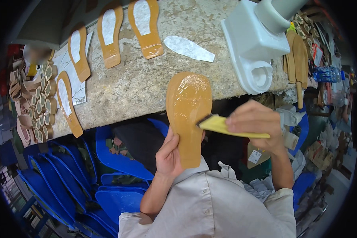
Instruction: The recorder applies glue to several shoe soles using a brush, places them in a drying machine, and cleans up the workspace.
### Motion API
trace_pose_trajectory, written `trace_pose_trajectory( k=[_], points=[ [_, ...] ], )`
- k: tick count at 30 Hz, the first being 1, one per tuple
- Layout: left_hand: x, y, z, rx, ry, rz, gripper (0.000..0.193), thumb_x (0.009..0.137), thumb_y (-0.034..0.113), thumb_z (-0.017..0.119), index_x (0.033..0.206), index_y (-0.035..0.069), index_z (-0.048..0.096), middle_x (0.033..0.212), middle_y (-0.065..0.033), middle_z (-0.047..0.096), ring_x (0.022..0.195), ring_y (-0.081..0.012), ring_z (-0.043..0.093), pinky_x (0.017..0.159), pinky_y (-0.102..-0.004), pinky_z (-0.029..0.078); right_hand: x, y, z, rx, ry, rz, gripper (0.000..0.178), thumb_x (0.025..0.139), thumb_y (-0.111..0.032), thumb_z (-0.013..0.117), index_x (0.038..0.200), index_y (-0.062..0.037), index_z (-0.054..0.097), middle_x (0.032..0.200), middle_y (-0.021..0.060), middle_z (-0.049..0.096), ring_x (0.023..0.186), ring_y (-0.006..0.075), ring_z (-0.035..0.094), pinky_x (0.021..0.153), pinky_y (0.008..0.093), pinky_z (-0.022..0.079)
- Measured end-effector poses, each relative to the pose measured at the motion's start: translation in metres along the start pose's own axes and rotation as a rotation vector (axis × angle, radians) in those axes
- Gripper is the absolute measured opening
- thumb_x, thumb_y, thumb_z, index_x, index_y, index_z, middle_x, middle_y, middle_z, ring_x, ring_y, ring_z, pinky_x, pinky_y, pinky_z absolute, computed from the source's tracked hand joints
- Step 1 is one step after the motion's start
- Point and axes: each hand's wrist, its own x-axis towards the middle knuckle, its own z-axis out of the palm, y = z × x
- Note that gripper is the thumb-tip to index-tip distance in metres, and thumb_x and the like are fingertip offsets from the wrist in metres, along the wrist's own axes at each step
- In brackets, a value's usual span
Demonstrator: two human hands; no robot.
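Observation:
My left hand (169, 157) grips a tan shoe insole (189, 113) by its narrow lower part, thumb on the near face and the other fingers mostly hidden behind. The insole stands upright in front of the bench edge, its wide upper part shiny as if wet. In my right hand (257, 122) is a flat yellow brush (220, 125), held between thumb and fingers. Its dark bristle tip touches or nearly touches the insole's right edge; which, I cannot tell. The right hand is slightly blurred.
Several tan insoles with white pads (109, 27) lie across the worn bench (127, 85). A loose white pad (189, 48) lies near a pale plastic container with a round cup (252, 51). Stacked bundled pieces (41, 103) stand left, blue bins (53, 178) below, a bottle (328, 74) right.

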Motion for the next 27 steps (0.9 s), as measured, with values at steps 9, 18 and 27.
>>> trace_pose_trajectory(
  k=[9,18,27],
  points=[
    [-0.001,0.001,-0.001,-0.028,0.020,-0.015,0.060,0.106,0.015,0.038,0.161,0.010,0.014,0.157,-0.0192,0.036,0.139,-0.0332,0.046,0.110,-0.0435,0.045,-0.023,0.002,-0.005,-0.023,-0.007,0.071,0.027,0.073,0.002,0.070,0.097,-0.0017,0.079,0.100,0.0105,0.076,0.090,0.0276,0.070,0.078,0.0350,0.056],
    [0.000,0.002,-0.002,-0.035,0.014,0.016,0.059,0.106,0.014,0.037,0.160,0.008,0.015,0.158,-0.0191,0.036,0.141,-0.0315,0.044,0.116,-0.0434,0.038,-0.026,0.014,-0.001,-0.089,0.062,0.030,0.037,0.070,0.011,0.068,0.103,-0.0018,0.078,0.100,0.0099,0.076,0.090,0.0282,0.069,0.078,0.0354,0.055],
    [-0.002,0.005,-0.010,0.035,-0.008,0.019,0.058,0.107,0.016,0.033,0.162,0.011,0.013,0.162,-0.0158,0.031,0.147,-0.0319,0.037,0.124,-0.0515,0.024,-0.013,0.011,0.004,-0.199,0.127,0.056,0.030,0.071,0.007,0.074,0.099,-0.0021,0.078,0.095,0.0112,0.075,0.084,0.0276,0.069,0.072,0.0351,0.056]
  ],
)
